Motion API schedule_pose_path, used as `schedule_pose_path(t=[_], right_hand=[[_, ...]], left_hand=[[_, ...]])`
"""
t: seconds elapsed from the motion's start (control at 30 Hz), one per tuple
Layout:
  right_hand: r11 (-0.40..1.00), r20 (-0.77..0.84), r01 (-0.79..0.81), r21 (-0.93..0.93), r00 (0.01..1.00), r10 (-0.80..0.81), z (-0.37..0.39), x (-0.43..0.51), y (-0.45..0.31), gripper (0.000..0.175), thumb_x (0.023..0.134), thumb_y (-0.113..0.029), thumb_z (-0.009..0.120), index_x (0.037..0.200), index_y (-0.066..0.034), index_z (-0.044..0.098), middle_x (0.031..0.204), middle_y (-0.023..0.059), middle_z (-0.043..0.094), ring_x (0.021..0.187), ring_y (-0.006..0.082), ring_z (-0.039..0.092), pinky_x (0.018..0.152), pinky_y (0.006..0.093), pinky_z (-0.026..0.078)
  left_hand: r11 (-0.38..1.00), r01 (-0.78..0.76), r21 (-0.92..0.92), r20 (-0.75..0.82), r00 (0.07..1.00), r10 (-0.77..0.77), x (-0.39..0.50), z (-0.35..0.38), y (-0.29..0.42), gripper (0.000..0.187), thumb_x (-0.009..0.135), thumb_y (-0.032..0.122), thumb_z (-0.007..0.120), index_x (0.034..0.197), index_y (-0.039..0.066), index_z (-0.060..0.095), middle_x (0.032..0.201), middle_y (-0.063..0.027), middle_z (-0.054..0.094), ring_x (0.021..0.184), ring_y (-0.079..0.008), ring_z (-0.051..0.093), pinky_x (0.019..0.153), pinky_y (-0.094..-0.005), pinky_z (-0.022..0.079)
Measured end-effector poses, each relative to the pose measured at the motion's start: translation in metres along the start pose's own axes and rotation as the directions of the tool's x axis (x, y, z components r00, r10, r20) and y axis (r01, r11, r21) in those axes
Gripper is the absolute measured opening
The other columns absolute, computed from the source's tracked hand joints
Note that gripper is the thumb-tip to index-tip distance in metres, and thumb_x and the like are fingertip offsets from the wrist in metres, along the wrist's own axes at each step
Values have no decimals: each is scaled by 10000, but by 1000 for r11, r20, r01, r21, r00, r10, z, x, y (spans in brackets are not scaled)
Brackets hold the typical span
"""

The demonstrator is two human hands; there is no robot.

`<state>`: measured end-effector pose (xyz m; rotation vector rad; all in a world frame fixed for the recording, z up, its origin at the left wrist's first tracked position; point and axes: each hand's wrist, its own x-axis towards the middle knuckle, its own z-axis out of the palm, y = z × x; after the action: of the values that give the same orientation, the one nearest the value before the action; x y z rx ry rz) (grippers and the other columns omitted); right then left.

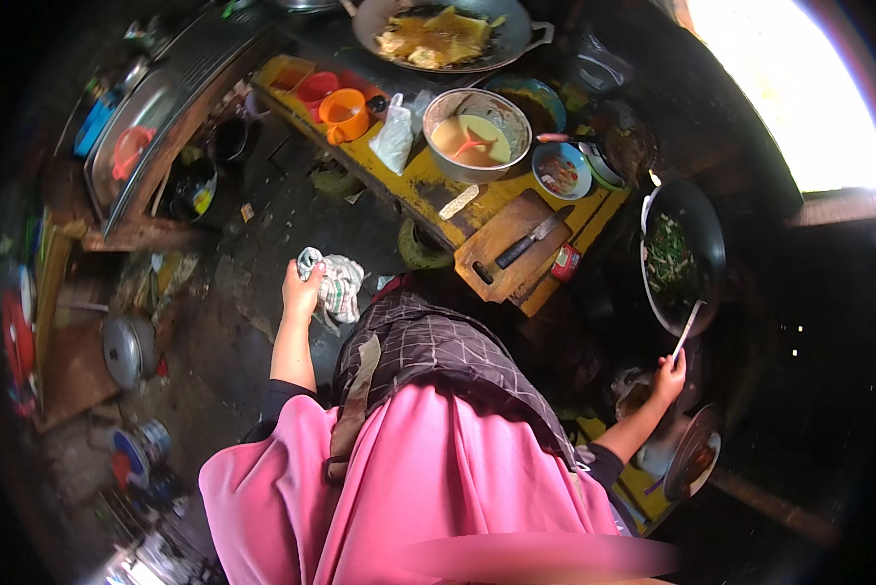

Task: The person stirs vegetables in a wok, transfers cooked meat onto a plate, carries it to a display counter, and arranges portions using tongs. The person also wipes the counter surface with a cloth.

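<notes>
My left hand (302,284) grips a checked cloth (341,287), which hangs over the floor left of my apron. Out to the right, my right hand (670,376) is closed on the handle of a light-coloured spatula or ladle (688,329). Its far end reaches the near rim of a dark wok (708,248) that holds chopped green vegetables (669,256). Between my hands and further forward, a wooden cutting board (474,256) lies on a yellow table (438,197), with a black-handled knife (518,251) on it.
A metal pot of pale batter (518,121) stands on the table beside a plastic bag of white contents (394,139), an orange mug (346,117) and a blue bowl (578,162). Beyond is a wok with frying food (449,36). A lidded pot (127,351) stands at left.
</notes>
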<state>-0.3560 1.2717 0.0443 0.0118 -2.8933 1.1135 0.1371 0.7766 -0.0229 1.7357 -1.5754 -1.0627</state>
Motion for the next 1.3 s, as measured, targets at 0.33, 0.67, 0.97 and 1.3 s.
schedule_pose_path(t=[0.33, 0.67, 0.97, 1.3], right_hand=[[11, 269, -269, 963, 957, -109, -1, -25, -65, 411, 960, -202, 325, 1341, -59, 267, 719, 54, 436, 452, 64, 347, 360, 177, 348], [596, 632, -352, 721, 687, -358, 111, -47, -293, 462, 903, -224, 483, 1310, -61, 337, 614, -54, 378, 419, 11, 291, 335, 146, 225], [406, 615, 817, -408, 575, -539, 268, 35, -579, 283, 809, -146, 511, 1088, -119, 544, 923, 190, 602, 857, 361, 585, 705, 407, 496], [189, 670, 664, -723, 741, -42, 321, 73, -751, 185, 731, -138, 536, 836, -64, 669, 773, 108, 656, 698, 243, 635, 600, 377, 508]], left_hand=[[679, -71, -731, -344, 898, -276, -13, -33, -13, 268, 827, 146, 621, 1050, 29, 531, 924, -47, 599, 815, -140, 563, 730, -280, 463], [88, -68, -994, -88, 966, -245, 190, -58, 82, 313, 898, 325, 482, 1065, 61, 503, 1050, -73, 569, 918, -231, 565, 798, -417, 464], [53, 152, -987, 160, 970, 182, 463, 40, 225, 201, 745, 30, 574, 941, 1, 543, 942, -101, 587, 868, -221, 582, 751, -340, 483], [261, 314, -913, 374, 899, 228, 538, 142, 288, 245, 822, 22, 578, 1061, 42, 530, 982, -67, 595, 886, -196, 587, 782, -329, 485]])
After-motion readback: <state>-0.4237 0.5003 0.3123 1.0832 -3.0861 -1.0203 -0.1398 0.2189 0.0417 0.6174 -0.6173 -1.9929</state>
